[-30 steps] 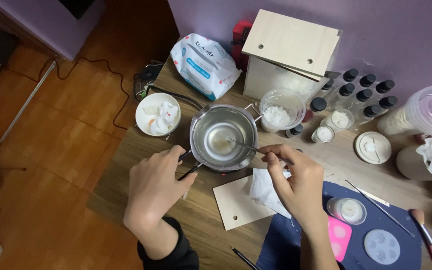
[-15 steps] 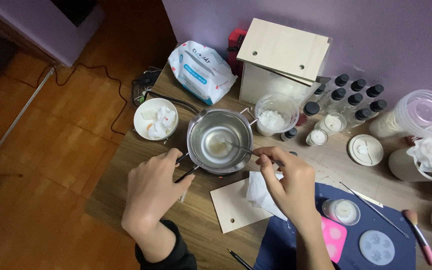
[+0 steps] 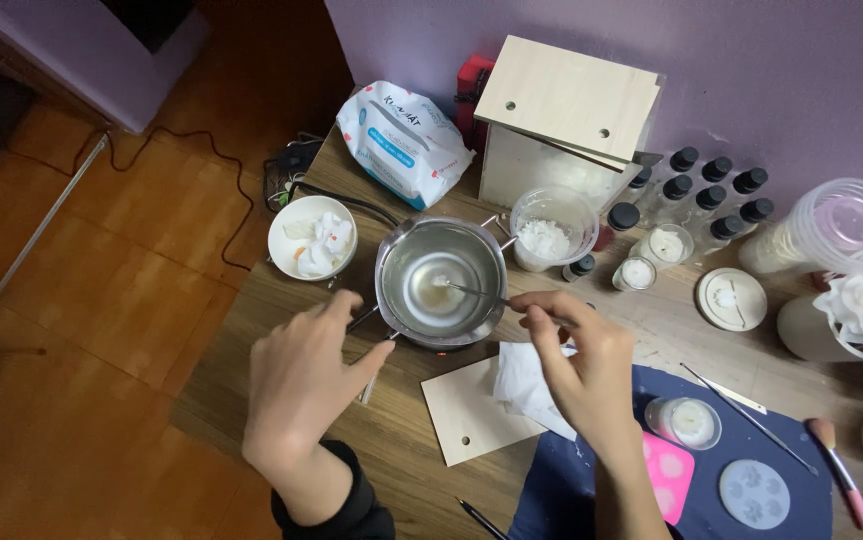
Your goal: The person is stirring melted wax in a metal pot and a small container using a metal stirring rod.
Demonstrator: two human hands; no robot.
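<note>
A small steel pot (image 3: pixel 383 290) with clear melted liquid stands on the wooden table (image 3: pixel 281 330). My left hand (image 3: pixel 301 390) is at the pot's dark handle (image 3: pixel 361 318), which runs between its loosely curled fingers and thumb. With pinched fingers my right hand (image 3: pixel 576 365) holds a thin metal stirring tool (image 3: pixel 471 292). The tool's tip sits in the liquid at the pot's middle. Under my right wrist a crumpled white tissue (image 3: pixel 513 385) lies on a pale wooden board (image 3: pixel 466 415).
A white bowl (image 3: pixel 281 235) of scraps is left of the pot. A plastic cup of white flakes (image 3: pixel 549 232), a wooden box (image 3: pixel 561 110), a wipes pack (image 3: pixel 401 140) and black-capped bottles (image 3: pixel 716 195) stand behind. Candle jars (image 3: pixel 686 422), moulds (image 3: pixel 756 493) and a brush (image 3: pixel 836 465) lie right.
My left hand's fingers have loosened and stretched out along the pot handle. The right hand has shifted the stirring tool slightly in the liquid. The camera view has drifted a little.
</note>
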